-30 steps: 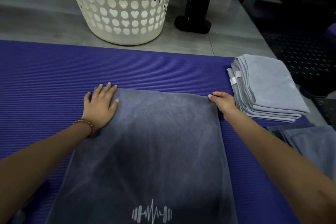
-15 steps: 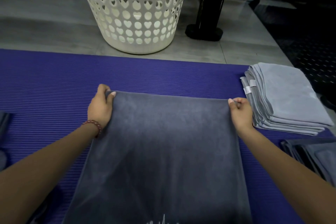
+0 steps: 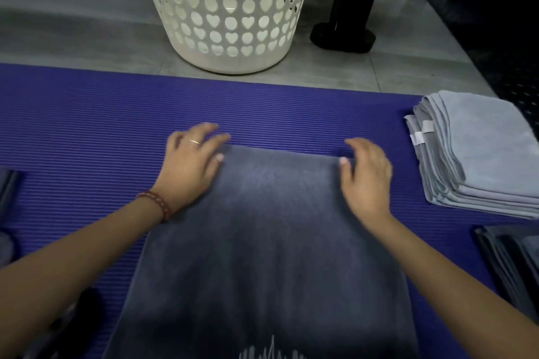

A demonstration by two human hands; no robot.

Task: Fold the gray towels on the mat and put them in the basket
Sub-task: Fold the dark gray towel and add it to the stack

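You're starting to fold the dark gray cloth towel (image 3: pixel 271 242), left hand (image 3: pixel 192 167) and right hand (image 3: pixel 366 179) seemingly pinching its blurred far corners, next calling for an even pull nearward.

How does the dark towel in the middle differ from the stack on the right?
The dark towel lies spread flat on the mat; the stack is several folded towels piled up. The dark towel is charcoal with a white print; the stack is pale gray with white tags. Both rest on the purple mat.
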